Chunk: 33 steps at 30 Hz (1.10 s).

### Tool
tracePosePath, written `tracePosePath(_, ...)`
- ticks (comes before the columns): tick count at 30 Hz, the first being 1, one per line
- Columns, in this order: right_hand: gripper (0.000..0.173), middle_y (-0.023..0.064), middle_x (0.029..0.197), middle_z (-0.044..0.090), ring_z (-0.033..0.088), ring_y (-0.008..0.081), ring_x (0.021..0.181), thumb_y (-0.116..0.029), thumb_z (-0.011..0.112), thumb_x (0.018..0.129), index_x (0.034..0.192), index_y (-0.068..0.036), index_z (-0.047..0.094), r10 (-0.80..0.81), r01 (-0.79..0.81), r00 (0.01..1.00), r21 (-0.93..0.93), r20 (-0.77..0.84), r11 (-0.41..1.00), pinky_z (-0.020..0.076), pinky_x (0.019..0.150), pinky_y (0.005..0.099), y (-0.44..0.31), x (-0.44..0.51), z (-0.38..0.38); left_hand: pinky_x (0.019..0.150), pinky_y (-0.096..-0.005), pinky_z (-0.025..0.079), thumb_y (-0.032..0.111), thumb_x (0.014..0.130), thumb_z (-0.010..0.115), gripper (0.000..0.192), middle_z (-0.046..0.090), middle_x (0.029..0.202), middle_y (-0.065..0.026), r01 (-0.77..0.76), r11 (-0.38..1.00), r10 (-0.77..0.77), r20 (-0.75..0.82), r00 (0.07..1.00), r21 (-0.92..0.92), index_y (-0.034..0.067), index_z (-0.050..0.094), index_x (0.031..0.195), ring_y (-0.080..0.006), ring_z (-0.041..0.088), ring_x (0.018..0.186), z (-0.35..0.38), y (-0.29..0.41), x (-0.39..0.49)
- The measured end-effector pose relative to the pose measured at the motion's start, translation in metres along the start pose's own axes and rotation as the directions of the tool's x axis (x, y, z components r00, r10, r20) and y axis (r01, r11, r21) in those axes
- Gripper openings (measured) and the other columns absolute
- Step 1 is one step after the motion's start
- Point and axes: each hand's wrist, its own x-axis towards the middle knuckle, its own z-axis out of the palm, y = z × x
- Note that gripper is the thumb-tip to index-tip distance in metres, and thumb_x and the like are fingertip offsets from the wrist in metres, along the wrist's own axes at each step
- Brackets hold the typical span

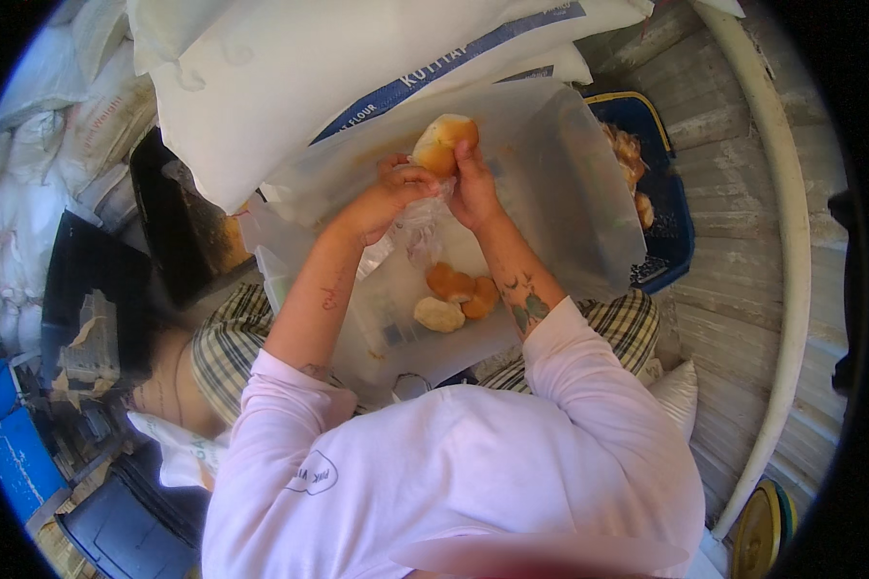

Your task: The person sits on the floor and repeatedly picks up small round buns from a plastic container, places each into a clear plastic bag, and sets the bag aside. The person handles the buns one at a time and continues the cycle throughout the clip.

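Note:
Above a large translucent plastic bin (586, 239), my right hand (474, 184) grips a golden bread roll (445, 141) from its right side. My left hand (402, 192) pinches a clear plastic bag (423, 224) just below the roll. The bag hangs crumpled between my hands, and its mouth meets the roll's lower end; how far the roll is inside is hard to tell. Several more bread rolls (452, 282) lie together on the bin's floor, nearer my body. One pale roll (439, 315) there shows its underside.
White flour sacks (275, 79) overhang the bin's far side. At right, a dark blue crate (684, 224) holds bagged bread (626, 163) beside a curved pale pipe (789, 217). A black container (166, 217) stands left, with stacked white bags (22, 195) beyond.

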Motion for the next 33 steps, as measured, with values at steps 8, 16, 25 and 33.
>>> tracePosePath(8,0.056,0.0053,0.122,0.037,0.038,0.0211,0.114,-0.039,0.050,0.085,0.128,-0.019,0.021,0.159,-0.162,0.976,0.008,0.145,0.987,0.0383,0.091,0.0383,-0.017,-0.013,0.015,0.090,-0.0335,0.034,0.024,0.075,0.066,0.027,0.020,0.128,-0.0097,-0.128,0.947,0.128,-0.020,0.992,-0.296,0.005,0.057,0.093,-0.0200,0.035,0.111,-0.004,0.006,-0.005)
tracePosePath(16,0.060,0.0072,0.115,0.043,0.049,0.0211,0.098,-0.032,0.062,0.079,0.126,-0.015,0.028,0.196,-0.042,0.944,-0.493,0.265,0.869,0.0478,0.075,0.0333,-0.026,-0.021,0.010,0.088,-0.0293,0.035,0.018,0.079,0.060,0.020,0.043,0.110,-0.0034,-0.144,0.886,0.151,-0.018,0.988,-0.442,0.006,0.054,0.095,-0.0168,0.041,0.106,-0.010,0.005,-0.004)
tracePosePath(25,0.027,0.0033,0.099,0.050,0.050,0.0126,0.081,-0.025,0.063,0.078,0.093,-0.004,0.058,0.463,0.065,0.735,-0.731,0.495,0.679,0.0426,0.068,0.0268,-0.025,-0.006,-0.008,0.072,-0.0233,0.036,0.021,0.086,0.052,0.014,0.047,0.081,0.0019,-0.157,0.976,0.154,-0.026,0.988,-0.154,0.007,0.050,0.087,-0.0103,0.044,0.077,-0.020,0.003,-0.001)
tracePosePath(33,0.024,0.0105,0.089,0.058,0.056,0.0233,0.081,-0.025,0.056,0.078,0.076,-0.003,0.062,0.204,0.254,0.956,-0.943,0.211,-0.216,0.0452,0.069,0.0310,0.079,-0.001,-0.089,0.059,-0.0343,0.041,0.022,0.088,0.046,0.015,0.053,0.066,-0.0115,-0.174,0.597,0.314,-0.029,0.949,0.783,0.007,0.046,0.086,-0.0241,0.054,0.063,-0.019,-0.002,-0.004)
